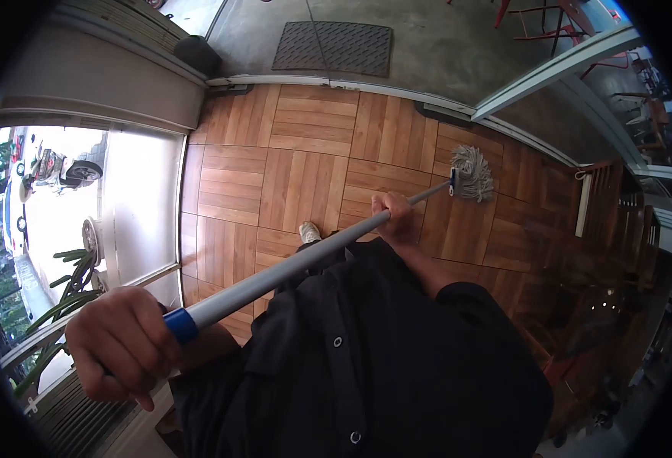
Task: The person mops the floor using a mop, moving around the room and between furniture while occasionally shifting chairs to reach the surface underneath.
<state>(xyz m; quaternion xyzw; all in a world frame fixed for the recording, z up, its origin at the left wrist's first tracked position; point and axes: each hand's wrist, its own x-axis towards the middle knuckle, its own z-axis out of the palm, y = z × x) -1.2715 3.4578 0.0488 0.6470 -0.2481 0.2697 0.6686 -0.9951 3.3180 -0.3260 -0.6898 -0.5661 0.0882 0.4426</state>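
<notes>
A string mop (275, 275) with a grey pole runs diagonally across my body. My left hand (126, 347) is wrapped around the pole's upper end, just beyond its blue collar (181, 326). Farther down the pole, my right hand (395, 216) grips it with the fingers closed around it. The mop's pale string head (472, 174) rests on the wood-patterned floor to the right, joined to the pole by a blue and white clamp (453, 182).
Beyond a floor track (336, 85) lies a dark mat (333, 48) on grey flooring. Glass panels (141, 206) stand on the left, with a cactus (65, 286) outside. Wooden furniture (607, 202) borders the floor on the right. My shoe (309, 232) shows below me.
</notes>
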